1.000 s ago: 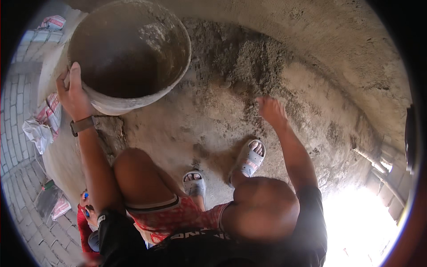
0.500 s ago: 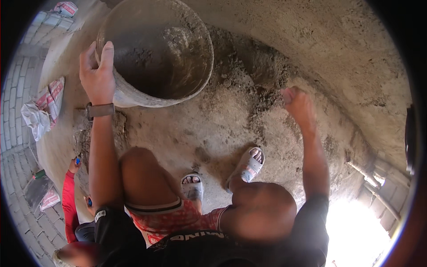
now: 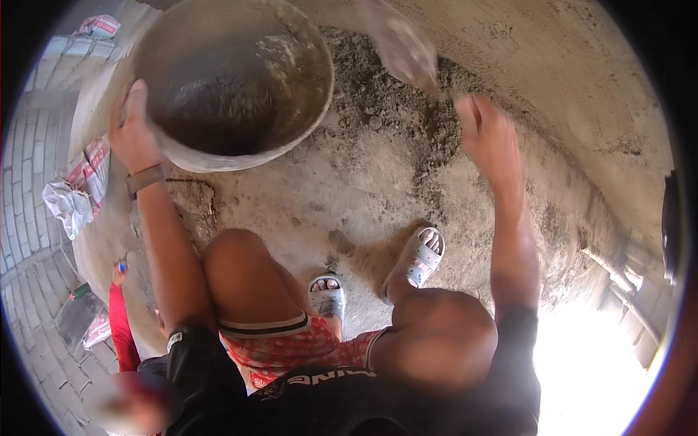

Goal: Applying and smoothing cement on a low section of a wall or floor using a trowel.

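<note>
At the upper left a large grey bucket (image 3: 229,161) is tilted with its mouth toward me, dark wet mortar (image 3: 218,120) inside. My left hand (image 3: 136,131) grips its left rim, the thumb up along the edge. My right hand (image 3: 493,142) is closed round the handle of a trowel, most of the handle hidden by the fingers. The trowel's blade (image 3: 403,47), smeared by motion, points up and left over crumbly dark mortar (image 3: 378,109) on the ground by the wall, to the right of the bucket.
A rough plastered wall (image 3: 574,94) curves along the right. My sandalled feet (image 3: 418,261) stand on the dusty floor. At left lie torn sacks (image 3: 80,189) beside grey brick paving (image 3: 29,182); a co-worker's red sleeve (image 3: 122,327) is at lower left. Poles (image 3: 611,269) lean at right.
The trowel blade has swung up into plain view beside the bucket, and my right hand has risen slightly. The bucket and my left hand sit a little further left and up in view.
</note>
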